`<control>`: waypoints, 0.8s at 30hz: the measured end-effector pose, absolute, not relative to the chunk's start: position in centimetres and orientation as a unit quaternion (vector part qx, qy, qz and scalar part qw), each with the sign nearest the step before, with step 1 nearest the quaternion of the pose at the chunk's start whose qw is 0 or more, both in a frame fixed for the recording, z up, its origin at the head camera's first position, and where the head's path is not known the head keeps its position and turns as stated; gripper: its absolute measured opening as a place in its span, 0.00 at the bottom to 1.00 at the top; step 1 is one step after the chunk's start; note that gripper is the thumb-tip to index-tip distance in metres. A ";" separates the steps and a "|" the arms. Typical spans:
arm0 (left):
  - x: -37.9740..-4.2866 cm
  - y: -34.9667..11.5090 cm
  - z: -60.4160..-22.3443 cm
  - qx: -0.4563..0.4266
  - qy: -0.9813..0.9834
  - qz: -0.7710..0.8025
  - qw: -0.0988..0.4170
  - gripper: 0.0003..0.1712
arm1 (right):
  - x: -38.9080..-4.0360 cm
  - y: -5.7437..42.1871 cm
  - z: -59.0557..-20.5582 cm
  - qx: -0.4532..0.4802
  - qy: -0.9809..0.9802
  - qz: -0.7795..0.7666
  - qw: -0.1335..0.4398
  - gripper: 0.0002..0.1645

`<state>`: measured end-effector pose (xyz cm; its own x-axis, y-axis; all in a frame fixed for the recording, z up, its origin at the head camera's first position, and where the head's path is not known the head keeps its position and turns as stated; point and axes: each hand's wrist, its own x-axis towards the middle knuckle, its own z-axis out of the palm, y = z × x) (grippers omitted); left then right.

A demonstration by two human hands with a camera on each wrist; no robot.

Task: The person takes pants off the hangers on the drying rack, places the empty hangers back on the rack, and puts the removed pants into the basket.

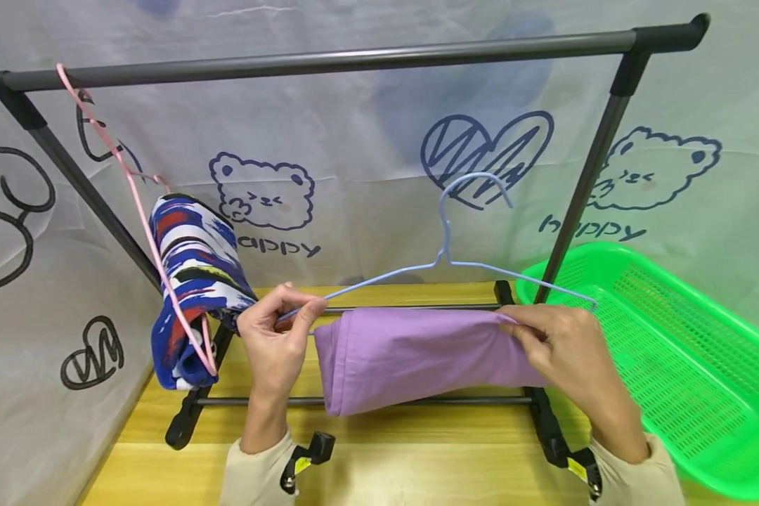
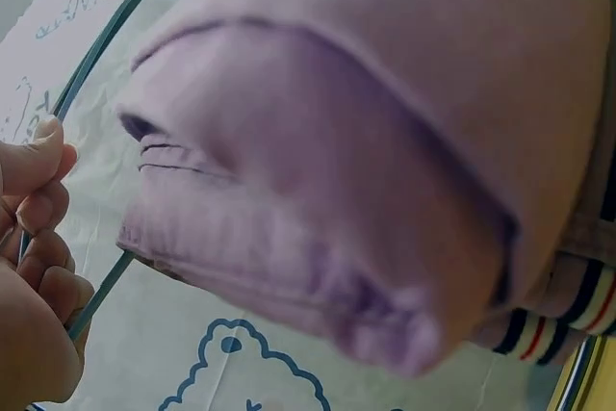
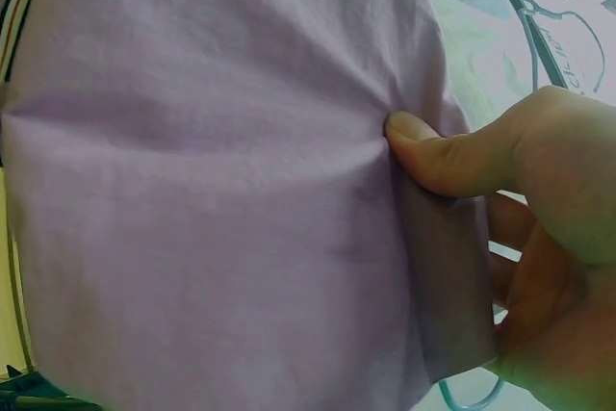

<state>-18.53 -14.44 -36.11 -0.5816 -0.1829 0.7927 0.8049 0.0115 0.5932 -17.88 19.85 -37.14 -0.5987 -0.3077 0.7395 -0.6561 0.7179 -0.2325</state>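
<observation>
A light blue wire hanger [image 1: 448, 228] is held up in front of the rack in the head view, hook uppermost. My left hand [image 1: 272, 344] pinches its left end between thumb and fingers. Folded lilac fabric [image 1: 411, 358] hangs over the hanger's lower bar. My right hand [image 1: 563, 351] pinches the fabric's upper right part, thumb on the near side, as the right wrist view also shows. In the left wrist view the hanger's bar enters the fold of the cloth, and a striped band [image 2: 577, 310] shows below it. The fabric hides most of the lower bar.
A dark metal clothes rack [image 1: 354, 60] spans the view. On its left hangs a pink hanger [image 1: 135, 197] bearing a blue, white and red patterned cloth [image 1: 196, 246]. A green plastic basket [image 1: 683, 429] stands at the right on the wooden table [image 1: 392, 471].
</observation>
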 end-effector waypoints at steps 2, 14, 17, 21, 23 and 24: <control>-18.6 -14.5 -36.1 -0.254 -0.599 -0.658 0.379 0.05 | -17.9 19.8 -37.2 0.279 -0.857 0.252 0.352 0.14; -18.7 -14.4 -36.1 -0.240 -0.599 -0.661 0.382 0.04 | -18.1 19.6 -37.2 0.278 -0.847 0.273 0.362 0.14; -18.7 -14.4 -36.1 -0.222 -0.590 -0.671 0.391 0.05 | -18.1 19.5 -37.2 0.286 -0.867 0.266 0.308 0.12; -18.6 -14.4 -36.1 -0.206 -0.581 -0.679 0.399 0.05 | -18.0 19.4 -37.2 0.292 -0.889 0.255 0.242 0.13; -18.6 -14.3 -36.2 -0.204 -0.577 -0.684 0.398 0.06 | -17.9 19.2 -37.2 0.293 -0.897 0.244 0.224 0.17; -18.6 -14.3 -36.2 -0.204 -0.575 -0.686 0.396 0.06 | -17.8 19.2 -37.2 0.292 -0.901 0.238 0.217 0.19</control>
<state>-18.56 -14.27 -36.21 -0.6034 -0.3094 0.7350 0.7778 -0.0248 0.6281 -17.83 19.16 -37.22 -0.7353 -0.4221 0.5303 -0.6290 0.7163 -0.3020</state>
